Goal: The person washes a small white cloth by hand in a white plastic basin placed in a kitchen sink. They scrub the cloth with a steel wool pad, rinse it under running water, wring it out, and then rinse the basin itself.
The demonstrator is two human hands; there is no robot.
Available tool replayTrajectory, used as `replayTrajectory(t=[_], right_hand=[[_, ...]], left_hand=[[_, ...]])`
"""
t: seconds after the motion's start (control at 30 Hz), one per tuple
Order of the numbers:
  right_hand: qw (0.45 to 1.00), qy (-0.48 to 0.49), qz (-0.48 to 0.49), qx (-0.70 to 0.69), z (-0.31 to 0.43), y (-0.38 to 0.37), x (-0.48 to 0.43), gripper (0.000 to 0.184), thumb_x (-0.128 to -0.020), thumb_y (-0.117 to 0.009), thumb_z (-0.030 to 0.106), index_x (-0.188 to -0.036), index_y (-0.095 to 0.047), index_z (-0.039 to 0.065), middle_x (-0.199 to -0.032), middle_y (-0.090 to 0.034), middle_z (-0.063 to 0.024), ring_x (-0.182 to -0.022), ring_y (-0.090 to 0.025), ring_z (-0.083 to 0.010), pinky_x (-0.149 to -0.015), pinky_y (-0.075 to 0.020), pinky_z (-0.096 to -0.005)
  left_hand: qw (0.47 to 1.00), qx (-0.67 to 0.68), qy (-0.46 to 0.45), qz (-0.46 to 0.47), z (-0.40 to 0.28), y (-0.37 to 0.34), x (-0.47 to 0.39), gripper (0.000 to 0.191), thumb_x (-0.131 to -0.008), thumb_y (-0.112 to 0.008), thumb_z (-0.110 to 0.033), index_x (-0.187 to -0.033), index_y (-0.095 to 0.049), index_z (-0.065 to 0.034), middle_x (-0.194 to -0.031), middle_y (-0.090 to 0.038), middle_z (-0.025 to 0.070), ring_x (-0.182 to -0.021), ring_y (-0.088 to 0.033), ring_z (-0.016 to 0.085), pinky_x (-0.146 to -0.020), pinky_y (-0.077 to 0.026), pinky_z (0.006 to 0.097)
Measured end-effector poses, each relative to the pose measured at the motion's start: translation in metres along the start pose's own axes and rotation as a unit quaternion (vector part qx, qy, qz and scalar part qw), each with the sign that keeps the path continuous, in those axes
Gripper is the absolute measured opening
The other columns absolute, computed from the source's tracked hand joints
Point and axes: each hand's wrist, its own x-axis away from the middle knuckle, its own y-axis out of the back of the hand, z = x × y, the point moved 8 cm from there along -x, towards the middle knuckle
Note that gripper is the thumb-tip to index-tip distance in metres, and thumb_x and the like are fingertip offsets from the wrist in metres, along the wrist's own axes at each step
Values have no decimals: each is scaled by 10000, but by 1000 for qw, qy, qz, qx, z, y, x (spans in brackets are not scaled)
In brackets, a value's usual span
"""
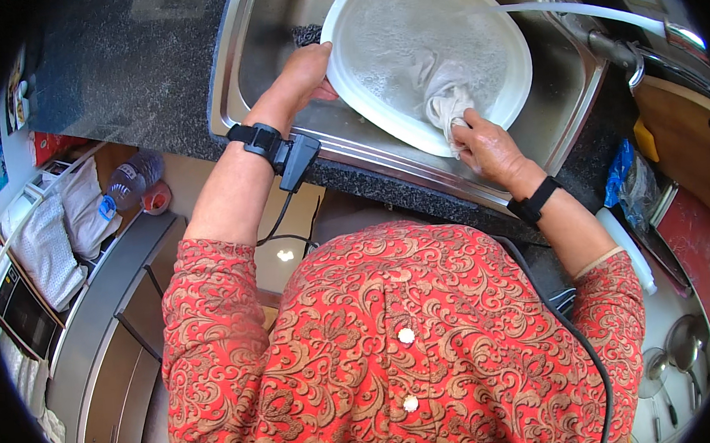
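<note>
A white plastic basin [342, 77] of bubbly water rests in the stainless steel sink [263, 55]. My left hand [307, 73] grips the basin's rim at its left side, thumb on top and fingers beneath. With my right hand [488, 144] I hold a bunched, wet white cloth [445, 95] at the near right rim; part of the cloth lies in the water. From the faucet [600, 13] at the upper right, a pale stream or spout reaches over the basin; which one it is I cannot tell. A dark scouring pad [308, 35] lies left of the basin, partly hidden.
Speckled dark countertop [134, 70] surrounds the sink. To the right are a wooden board [682, 137], a blue plastic packet [620, 172] and metal ladles [685, 346]. A plastic bottle [133, 178] and cloths [52, 255] lie at the left. A cable hangs from my left wrist device.
</note>
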Motion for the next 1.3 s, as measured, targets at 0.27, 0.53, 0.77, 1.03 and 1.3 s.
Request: replayTrajectory(t=[0.27, 0.53, 0.77, 1.03, 1.3], right_hand=[[990, 74, -101, -66, 48, -22, -86, 129, -771, -640, 112, -887, -599, 72, -924, -538, -171, -792, -600, -386, -708, -495, -463], [998, 22, 54, 19, 0, -5, -4, 129, -759, -643, 95, -875, -591, 74, -934, -530, -172, -802, -616, -356, -699, -504, -463], [996, 90, -4, -13, 26, -28, -46, 174, -732, -666, 87, -889, -592, 78, -934, -518, -165, -772, -614, -382, -675, -518, -455], [991, 99, -94, 2, 82, 0, -123, 218, -741, -676, 138, -928, -605, 51, -949, -559, -214, -764, -636, -406, -688, -530, -488], [975, -85, -203, -27, 45, 58, -215, 255, -827, -640, 231, -991, -650, 35, -997, -641, -259, -886, -649, -436, -781, -537, -488]], left_hand=[[1000, 6, 26, -2, 6, 1, -3, 460, -1010, -340, -323, -1103, -608, 38, -883, -680, 174, -684, -683, 249, -632, -589, 362], [999, -32, 31, 18, 0, 3, -2, 474, -1012, -336, -337, -1111, -599, 45, -887, -680, 175, -694, -682, 249, -649, -590, 366], [999, -16, 39, 22, 5, 2, -4, 460, -1022, -330, -308, -1144, -575, 61, -910, -690, 195, -723, -703, 260, -676, -600, 367], [996, 15, 76, 39, 13, 5, -7, 496, -1017, -338, -361, -1143, -589, 48, -948, -682, 202, -767, -682, 300, -691, -568, 413], [989, 56, 109, 83, 5, 8, 8, 682, -998, -209, -517, -1194, -578, 22, -1095, -655, 268, -995, -647, 399, -927, -456, 543]])
